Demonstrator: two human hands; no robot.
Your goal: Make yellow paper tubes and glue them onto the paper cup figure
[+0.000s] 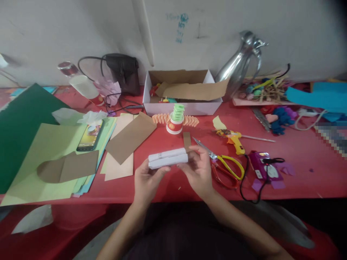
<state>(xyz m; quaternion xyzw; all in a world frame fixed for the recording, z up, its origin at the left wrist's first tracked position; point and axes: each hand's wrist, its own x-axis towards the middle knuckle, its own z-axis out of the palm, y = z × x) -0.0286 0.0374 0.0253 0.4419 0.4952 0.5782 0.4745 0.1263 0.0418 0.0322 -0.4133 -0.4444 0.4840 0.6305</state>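
Between my two hands I hold a pair of white paper rolls (168,158), lying side by side above the front of the red table. My left hand (148,178) is closed on their left end, thumb along the near side. Fingers of my right hand (199,171) grip the right end. Just behind stands a red and white paper cup (174,126) with a green folded paper strip (178,112) on top and orange folded strips (162,118) out to both sides. Scissors (226,168) with yellow and red handles lie beside my right hand.
A yellow glue gun (236,142) and a purple power box (264,166) with a black cable lie at right. An open cardboard box (184,108) and a metal jug (240,61) stand behind. Paper sheets, brown card (131,139) and a phone (90,135) cover the left.
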